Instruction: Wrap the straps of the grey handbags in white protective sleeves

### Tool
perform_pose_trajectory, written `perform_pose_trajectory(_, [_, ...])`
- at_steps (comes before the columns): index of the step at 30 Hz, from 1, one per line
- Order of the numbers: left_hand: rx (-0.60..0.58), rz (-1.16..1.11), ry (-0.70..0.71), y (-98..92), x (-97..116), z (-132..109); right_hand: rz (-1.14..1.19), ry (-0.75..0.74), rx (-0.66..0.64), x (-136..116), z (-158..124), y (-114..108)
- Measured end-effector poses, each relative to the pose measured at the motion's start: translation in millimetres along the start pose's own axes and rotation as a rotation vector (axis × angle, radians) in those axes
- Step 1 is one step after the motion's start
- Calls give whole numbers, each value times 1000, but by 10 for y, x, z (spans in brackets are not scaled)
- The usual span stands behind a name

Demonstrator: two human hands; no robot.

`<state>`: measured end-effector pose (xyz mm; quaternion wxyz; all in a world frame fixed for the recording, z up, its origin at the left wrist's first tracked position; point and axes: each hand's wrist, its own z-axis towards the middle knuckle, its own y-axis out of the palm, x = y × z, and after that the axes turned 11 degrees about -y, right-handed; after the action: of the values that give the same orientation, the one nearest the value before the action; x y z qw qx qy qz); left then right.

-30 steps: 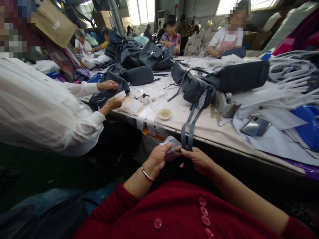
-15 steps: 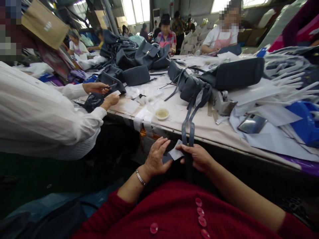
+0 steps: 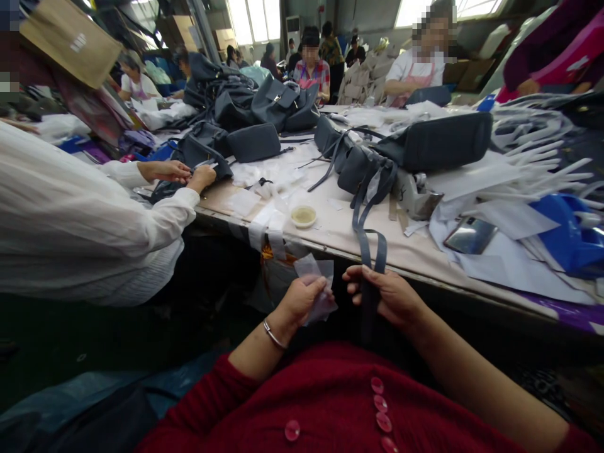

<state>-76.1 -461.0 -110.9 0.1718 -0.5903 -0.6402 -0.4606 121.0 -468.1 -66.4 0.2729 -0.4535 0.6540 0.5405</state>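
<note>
My left hand (image 3: pixel 298 301) is closed round a crumpled piece of thin clear wrapping (image 3: pixel 315 284), held below the table edge. My right hand (image 3: pixel 387 296) pinches a grey-blue bag strap (image 3: pixel 370 251) that loops down over the table edge from a dark grey bag (image 3: pixel 365 171) lying on the table. The two hands are a short gap apart, above my red buttoned top. The strap's lower end hangs behind my right hand.
A person in a white blouse (image 3: pixel 85 220) sits at my left, handling a grey bag (image 3: pixel 195 157). A small dish (image 3: pixel 303 216), a phone (image 3: pixel 470 235), paper sheets, white strips (image 3: pixel 542 163), a blue container (image 3: pixel 570 236) and several grey bags cover the table. Other people work at the far side.
My left hand has drawn the clear wrapping away from the strap and bunched it. My right hand has shifted right with the strap, which now shows bare.
</note>
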Motion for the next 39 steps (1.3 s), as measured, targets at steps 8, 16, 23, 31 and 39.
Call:
perform_pose_trajectory(8, [-128, -94, -170, -14, 4, -135, -15, -63, 6, -182, 106, -99])
perform_pose_trajectory(16, [-203, -17, -179, 64, 16, -113, -175, -12, -66, 159, 61, 61])
perform_pose_trajectory(23, [-214, -81, -110, 73, -2, -77, -189, -15, -29, 185, 92, 118])
perform_pose_trajectory(31, [-154, -207, -95, 117, 16, -49, -191, -12, 0, 247, 105, 115])
perform_pose_trajectory(39, [13, -57, -4, 84, -32, 34, -226, -7, -15, 308, 90, 141])
